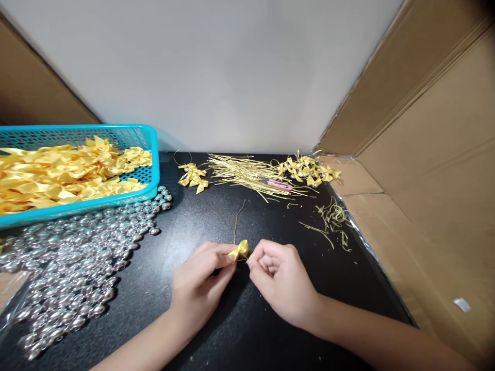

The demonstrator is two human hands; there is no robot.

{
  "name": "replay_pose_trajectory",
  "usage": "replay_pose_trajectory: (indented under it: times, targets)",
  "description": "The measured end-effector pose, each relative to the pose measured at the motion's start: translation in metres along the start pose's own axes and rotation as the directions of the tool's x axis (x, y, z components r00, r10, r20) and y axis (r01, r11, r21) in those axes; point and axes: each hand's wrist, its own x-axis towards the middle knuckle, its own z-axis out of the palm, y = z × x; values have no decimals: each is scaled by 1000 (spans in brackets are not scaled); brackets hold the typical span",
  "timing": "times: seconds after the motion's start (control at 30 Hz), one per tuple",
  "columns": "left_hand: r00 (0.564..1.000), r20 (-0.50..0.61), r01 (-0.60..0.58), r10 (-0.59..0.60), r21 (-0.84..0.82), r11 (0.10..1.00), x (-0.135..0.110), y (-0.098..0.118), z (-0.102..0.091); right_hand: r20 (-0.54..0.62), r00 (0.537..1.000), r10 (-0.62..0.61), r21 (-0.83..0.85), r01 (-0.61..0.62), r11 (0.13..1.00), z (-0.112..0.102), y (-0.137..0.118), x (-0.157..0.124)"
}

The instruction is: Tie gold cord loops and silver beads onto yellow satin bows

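Between thumb and fingers, my left hand point(204, 275) pinches a small yellow ribbon bow point(242, 248) just above the black table. A gold cord point(236, 221) runs up and away from the bow, its far end loose. On the bow's other side, my right hand point(284, 283) is closed, thumb against index finger, on a short stretch of the cord close to the bow. My two hands are only a little apart. Whatever lies behind the left fingertips is hidden.
On the left, a turquoise basket point(154, 159) holds many yellow bows, with silver beads point(88, 257) spread before it. Gold cords point(243, 172), a pink snipper point(280, 184) and beaded bows point(309, 170) lie at the back. Cord scraps point(334, 216) lie right; cardboard point(433, 118) stands beyond.
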Motion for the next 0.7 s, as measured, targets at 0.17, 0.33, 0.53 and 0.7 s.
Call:
replay_pose_trajectory:
  times: [0.17,0.33,0.53,0.7]
  targets:
    - [1000,-2,-20,20,7,1000,3,3,0,-3,1000,0,-11,0,1000,0,1,0]
    - [1000,-11,-16,16,-4,1000,2,2,1,4,1000,-8,-3,8,1000,2,2,-1]
    - [999,4,44,-44,-13,999,-2,-2,2,-3,1000,-18,30,18,999,4,7,-3]
    - [997,-8,74,-74,-21,997,-2,-2,2,-26,999,-23,30,24,999,7,10,-4]
